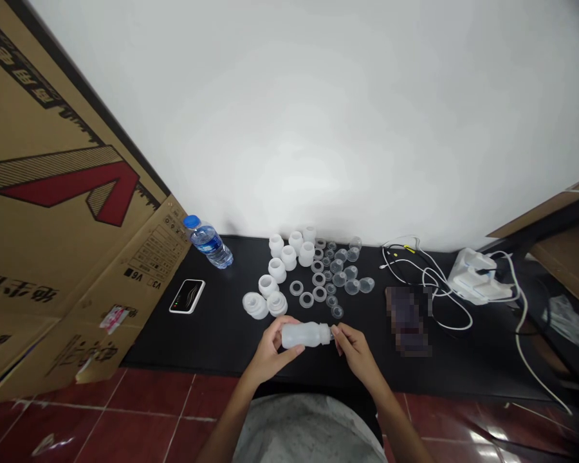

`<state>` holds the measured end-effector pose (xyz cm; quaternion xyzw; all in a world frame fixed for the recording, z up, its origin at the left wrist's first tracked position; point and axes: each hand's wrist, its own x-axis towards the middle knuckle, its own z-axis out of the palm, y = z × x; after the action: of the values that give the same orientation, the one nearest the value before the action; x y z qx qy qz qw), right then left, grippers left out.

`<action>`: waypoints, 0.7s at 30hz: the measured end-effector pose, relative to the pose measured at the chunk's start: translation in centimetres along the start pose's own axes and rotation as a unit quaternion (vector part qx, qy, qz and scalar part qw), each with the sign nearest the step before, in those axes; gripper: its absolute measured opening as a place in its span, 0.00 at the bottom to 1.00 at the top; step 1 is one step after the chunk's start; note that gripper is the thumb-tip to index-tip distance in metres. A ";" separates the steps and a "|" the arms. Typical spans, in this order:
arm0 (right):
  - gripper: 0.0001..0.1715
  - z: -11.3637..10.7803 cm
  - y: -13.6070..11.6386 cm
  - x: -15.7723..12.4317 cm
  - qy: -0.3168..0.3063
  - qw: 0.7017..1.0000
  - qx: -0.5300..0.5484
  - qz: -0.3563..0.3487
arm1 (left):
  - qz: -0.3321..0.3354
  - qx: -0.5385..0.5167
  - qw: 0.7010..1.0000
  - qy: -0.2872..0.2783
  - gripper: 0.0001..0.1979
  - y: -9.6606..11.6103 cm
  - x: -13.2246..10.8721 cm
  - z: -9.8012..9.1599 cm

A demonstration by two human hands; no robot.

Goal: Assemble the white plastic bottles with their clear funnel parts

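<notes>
A small frosted plastic bottle (302, 335) lies sideways above the near edge of the black table, its neck pointing right. My left hand (273, 352) is wrapped round its base and body. At the bottle's mouth, my right hand (352, 347) has its fingertips pinched together; a small clear piece seems to show there, mostly hidden by the fingers. Just beyond my hands stand several white screw-collar pieces (276, 270). Beside them lie several flat translucent rings (319, 279), small clear round discs (336, 312) and clear dome-shaped pieces (352, 286).
A water bottle (207, 242) with a blue cap and a white device (187, 296) are on the left, near a large cardboard box (67, 193). To the right are a blurred-out dark phone-like object (408, 318), white cables (434, 276) and a white charger dock (477, 276). A wall rises behind.
</notes>
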<state>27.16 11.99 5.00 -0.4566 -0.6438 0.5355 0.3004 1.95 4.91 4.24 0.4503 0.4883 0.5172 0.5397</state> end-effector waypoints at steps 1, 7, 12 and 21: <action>0.36 -0.1 -0.1 0.0 0.002 1.000 -0.001 -0.003 | 0.000 -0.002 1.000 -0.001 0.24 0.0 0.0 0.0; 0.29 -0.1 -1.1 -0.3 0.001 0.999 -0.017 -0.034 | -0.001 -0.007 1.000 0.000 0.24 -0.3 0.0 -0.1; 0.35 0.9 -0.9 0.0 0.018 1.000 0.017 0.011 | 0.012 0.001 1.000 -0.006 0.24 0.2 0.0 0.1; 0.34 0.7 -1.0 0.2 -0.005 0.996 0.083 -0.017 | -0.004 -0.002 1.000 0.028 0.25 0.2 -0.1 0.3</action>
<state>26.21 11.84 5.76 -0.4162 -0.6064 0.5843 0.3429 2.19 4.87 4.50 0.4327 0.5042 0.5284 0.5286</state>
